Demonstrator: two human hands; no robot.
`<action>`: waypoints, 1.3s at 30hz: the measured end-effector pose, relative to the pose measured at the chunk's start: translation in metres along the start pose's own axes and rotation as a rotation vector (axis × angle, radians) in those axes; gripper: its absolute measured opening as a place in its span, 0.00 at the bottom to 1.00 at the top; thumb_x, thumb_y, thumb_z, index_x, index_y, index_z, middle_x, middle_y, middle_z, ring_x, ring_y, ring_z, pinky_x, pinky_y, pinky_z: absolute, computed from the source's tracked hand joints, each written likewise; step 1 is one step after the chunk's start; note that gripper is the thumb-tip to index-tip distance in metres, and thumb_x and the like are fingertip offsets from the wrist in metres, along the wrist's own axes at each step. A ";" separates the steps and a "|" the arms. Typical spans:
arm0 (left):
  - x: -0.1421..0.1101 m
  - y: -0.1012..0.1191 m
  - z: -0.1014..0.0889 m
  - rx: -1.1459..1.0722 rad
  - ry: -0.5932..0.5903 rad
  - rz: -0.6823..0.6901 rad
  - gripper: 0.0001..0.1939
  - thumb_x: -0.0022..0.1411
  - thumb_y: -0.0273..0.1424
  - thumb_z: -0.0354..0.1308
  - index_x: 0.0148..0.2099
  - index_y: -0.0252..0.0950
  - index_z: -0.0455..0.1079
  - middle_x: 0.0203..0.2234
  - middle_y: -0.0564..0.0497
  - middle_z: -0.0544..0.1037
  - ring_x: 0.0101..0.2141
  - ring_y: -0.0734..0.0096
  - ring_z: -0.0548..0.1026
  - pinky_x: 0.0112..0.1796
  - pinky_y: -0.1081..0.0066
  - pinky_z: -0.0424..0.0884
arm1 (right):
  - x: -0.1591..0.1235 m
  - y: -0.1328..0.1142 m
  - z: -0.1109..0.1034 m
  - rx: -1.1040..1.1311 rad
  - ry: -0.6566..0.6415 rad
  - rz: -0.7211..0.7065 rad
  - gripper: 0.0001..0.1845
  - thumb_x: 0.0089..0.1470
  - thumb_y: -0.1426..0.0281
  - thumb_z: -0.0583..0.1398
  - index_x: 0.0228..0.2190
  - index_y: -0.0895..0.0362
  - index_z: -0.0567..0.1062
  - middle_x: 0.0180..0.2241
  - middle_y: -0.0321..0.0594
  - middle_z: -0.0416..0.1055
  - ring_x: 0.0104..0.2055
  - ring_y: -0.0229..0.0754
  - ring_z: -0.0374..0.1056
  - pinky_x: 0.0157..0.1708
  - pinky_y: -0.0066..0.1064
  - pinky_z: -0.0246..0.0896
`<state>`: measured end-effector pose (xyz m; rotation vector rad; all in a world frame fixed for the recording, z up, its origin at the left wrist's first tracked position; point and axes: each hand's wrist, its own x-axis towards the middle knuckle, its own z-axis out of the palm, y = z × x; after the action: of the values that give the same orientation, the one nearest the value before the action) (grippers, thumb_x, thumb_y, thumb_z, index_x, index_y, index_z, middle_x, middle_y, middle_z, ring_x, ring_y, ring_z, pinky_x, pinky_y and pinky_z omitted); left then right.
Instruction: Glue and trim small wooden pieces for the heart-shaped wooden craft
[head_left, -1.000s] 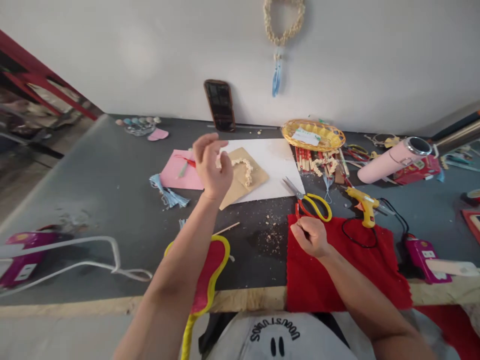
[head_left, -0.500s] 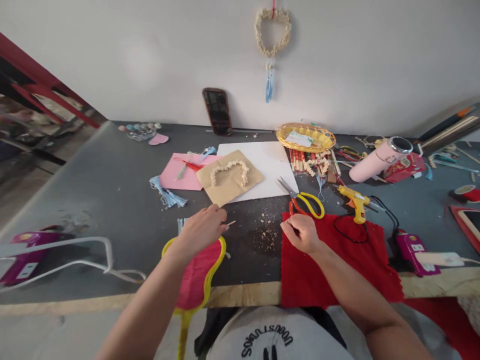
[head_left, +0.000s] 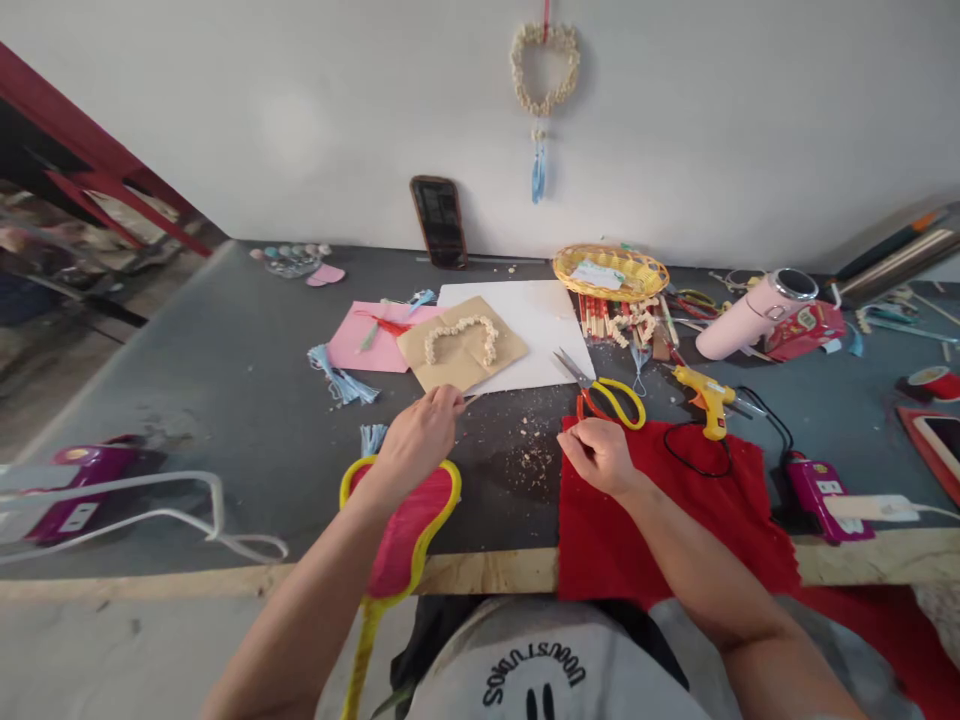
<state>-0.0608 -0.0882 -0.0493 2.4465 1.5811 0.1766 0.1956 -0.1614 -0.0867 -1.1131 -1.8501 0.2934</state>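
Observation:
My left hand (head_left: 420,432) is closed in a pinch on a thin wooden stick (head_left: 472,399), whose end pokes out to the right of the fingers. It hovers by the near edge of a brown paper square (head_left: 439,368), on which a cream beaded arch (head_left: 469,325) lies. Beneath the wrist is a pink fan (head_left: 390,550) with a yellow rim. My right hand (head_left: 598,455) is curled into a loose fist on the red cloth (head_left: 675,530), and nothing shows in it. Just beyond that fist lie scissors (head_left: 619,402) with red and yellow handles.
A white sheet (head_left: 555,320) and pink paper (head_left: 360,345) lie under or beside the brown paper. Behind are a phone (head_left: 440,222) and a yellow basket (head_left: 637,275). A glue gun (head_left: 705,400), pink flask (head_left: 754,318) and power strip (head_left: 829,500) stand right. Crumbs (head_left: 532,460) dot the tabletop.
My left hand has moved away from me and slightly right, up to the brown paper's edge, with the stick still in it. My right hand stays in place on the cloth.

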 end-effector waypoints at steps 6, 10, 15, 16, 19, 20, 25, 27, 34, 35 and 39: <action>0.014 0.022 0.008 -0.179 0.348 0.205 0.06 0.68 0.29 0.46 0.39 0.39 0.63 0.30 0.51 0.76 0.31 0.68 0.76 0.33 0.71 0.68 | -0.004 0.006 0.005 0.038 0.058 0.055 0.05 0.60 0.69 0.58 0.32 0.55 0.72 0.21 0.33 0.68 0.22 0.34 0.64 0.26 0.26 0.62; 0.013 0.043 0.019 -0.201 0.459 0.451 0.08 0.68 0.26 0.46 0.37 0.37 0.65 0.27 0.50 0.75 0.30 0.69 0.74 0.33 0.71 0.69 | -0.007 0.011 0.008 0.125 0.081 0.158 0.18 0.60 0.67 0.58 0.52 0.55 0.67 0.27 0.34 0.73 0.24 0.34 0.68 0.27 0.26 0.67; 0.011 0.064 0.034 -0.191 0.433 0.681 0.06 0.66 0.23 0.50 0.38 0.35 0.66 0.29 0.49 0.78 0.31 0.68 0.74 0.35 0.68 0.70 | -0.002 0.007 0.003 0.059 0.004 0.087 0.09 0.62 0.68 0.54 0.40 0.55 0.74 0.31 0.41 0.77 0.34 0.39 0.74 0.35 0.29 0.70; 0.013 0.065 0.033 -0.177 0.444 0.690 0.05 0.66 0.23 0.51 0.39 0.35 0.66 0.30 0.49 0.78 0.31 0.68 0.75 0.35 0.67 0.70 | -0.001 0.006 0.002 0.049 0.009 0.092 0.09 0.63 0.68 0.54 0.36 0.56 0.74 0.30 0.41 0.76 0.33 0.39 0.74 0.35 0.29 0.70; 0.023 0.062 0.017 -0.147 0.601 0.683 0.09 0.64 0.26 0.56 0.48 0.35 0.66 0.39 0.45 0.79 0.40 0.62 0.75 0.41 0.62 0.70 | 0.000 0.005 0.000 0.044 0.090 0.210 0.10 0.63 0.68 0.54 0.32 0.55 0.72 0.25 0.37 0.73 0.26 0.37 0.70 0.29 0.27 0.67; 0.028 0.060 0.009 -0.170 0.705 0.653 0.13 0.63 0.27 0.57 0.50 0.35 0.65 0.41 0.43 0.78 0.43 0.60 0.74 0.43 0.60 0.70 | 0.000 0.006 -0.001 0.053 0.133 0.259 0.10 0.63 0.68 0.53 0.31 0.55 0.72 0.24 0.36 0.72 0.25 0.36 0.69 0.28 0.27 0.66; 0.058 0.052 -0.034 -0.426 1.179 0.482 0.16 0.66 0.32 0.53 0.55 0.38 0.62 0.47 0.43 0.70 0.50 0.58 0.70 0.49 0.54 0.68 | -0.003 0.014 0.000 0.136 0.256 0.371 0.13 0.64 0.66 0.52 0.30 0.55 0.72 0.22 0.35 0.69 0.25 0.36 0.67 0.30 0.29 0.65; 0.069 0.052 -0.040 -0.544 1.241 0.411 0.16 0.67 0.36 0.51 0.55 0.41 0.61 0.48 0.43 0.68 0.50 0.58 0.69 0.47 0.55 0.69 | -0.004 0.016 0.002 0.153 0.240 0.369 0.12 0.64 0.65 0.53 0.32 0.55 0.72 0.22 0.34 0.69 0.24 0.36 0.66 0.28 0.28 0.65; 0.088 0.037 -0.021 -0.520 1.228 0.351 0.14 0.66 0.36 0.51 0.53 0.38 0.62 0.46 0.41 0.70 0.49 0.58 0.70 0.40 0.59 0.72 | -0.001 0.011 0.000 0.130 0.160 0.309 0.09 0.63 0.68 0.54 0.33 0.55 0.72 0.22 0.32 0.69 0.23 0.34 0.65 0.27 0.25 0.64; 0.089 0.032 -0.018 -0.501 1.207 0.334 0.15 0.66 0.35 0.52 0.53 0.37 0.63 0.46 0.41 0.70 0.50 0.58 0.70 0.42 0.58 0.72 | 0.000 0.010 0.000 0.127 0.157 0.308 0.09 0.63 0.68 0.54 0.33 0.55 0.72 0.22 0.32 0.69 0.23 0.34 0.66 0.27 0.25 0.64; 0.093 0.013 -0.005 -0.475 1.139 0.309 0.14 0.64 0.33 0.54 0.51 0.36 0.65 0.46 0.40 0.72 0.50 0.57 0.71 0.50 0.53 0.68 | 0.001 0.009 -0.001 0.112 0.151 0.308 0.08 0.62 0.69 0.54 0.34 0.56 0.73 0.22 0.33 0.70 0.23 0.33 0.66 0.28 0.24 0.65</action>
<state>-0.0118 -0.0078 -0.0428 2.2007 1.1429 1.9955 0.2014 -0.1559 -0.0912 -1.3046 -1.5105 0.4713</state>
